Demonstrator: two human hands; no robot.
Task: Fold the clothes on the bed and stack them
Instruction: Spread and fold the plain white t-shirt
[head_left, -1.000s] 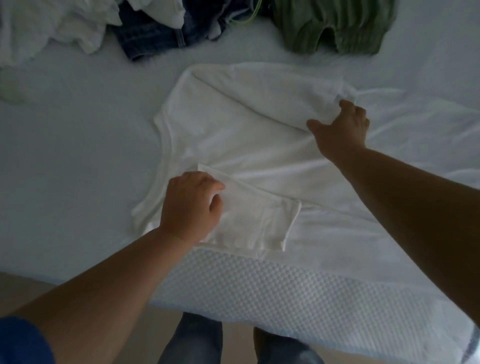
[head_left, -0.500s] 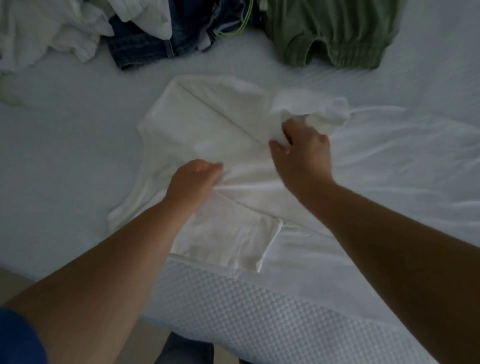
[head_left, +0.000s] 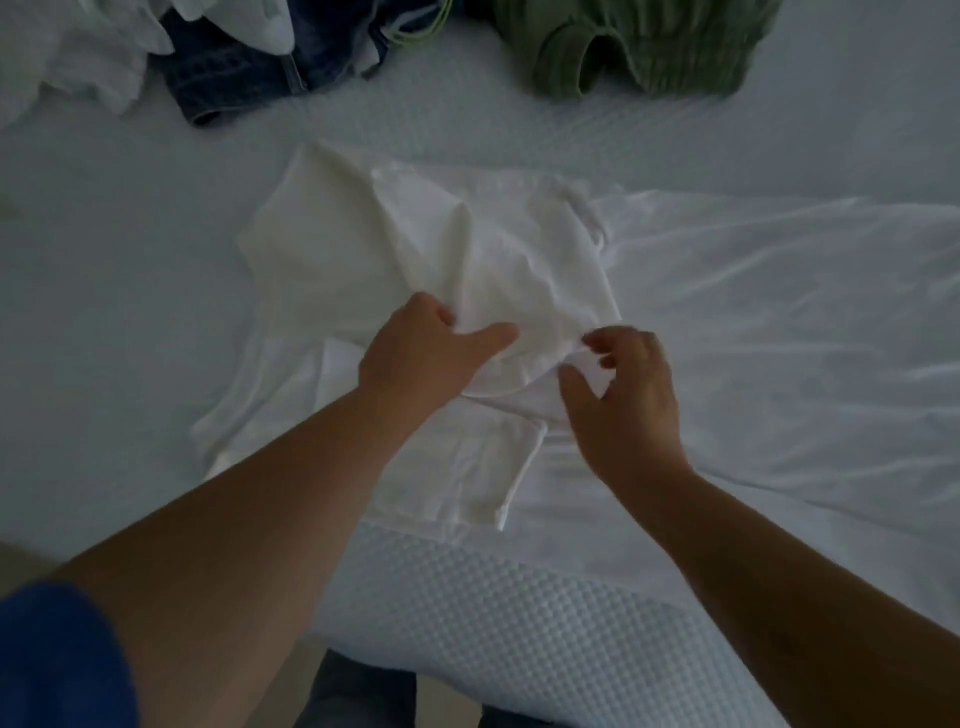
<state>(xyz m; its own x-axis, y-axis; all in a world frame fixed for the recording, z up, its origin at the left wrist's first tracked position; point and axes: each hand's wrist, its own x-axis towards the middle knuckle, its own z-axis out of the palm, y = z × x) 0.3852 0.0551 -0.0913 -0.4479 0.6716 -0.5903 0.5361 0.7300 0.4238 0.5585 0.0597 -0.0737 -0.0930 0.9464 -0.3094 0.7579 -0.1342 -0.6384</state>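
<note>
In the head view, a white shirt (head_left: 363, 260) is spread near the front edge of the bed (head_left: 519, 623), whose side is covered in a dimpled, quilted fabric. The left hand (head_left: 421, 353) is laid on the middle of the shirt, thumb stretched out, with a bunch of cloth gathered under the fingers. The right hand (head_left: 628, 405) is held just beside it, a fold of the cloth pinched between thumb and fingertips.

Half a second ago the right hand was farther up, at the far sleeve; that sleeve has since been drawn over the body of the shirt (now crumpled in soft creases). The near sleeve is seen lying flat and rectangular. At the far edge, dark jeans (head_left: 234, 78) and a ribbed green garment (head_left: 649, 47) are heaped.
</note>
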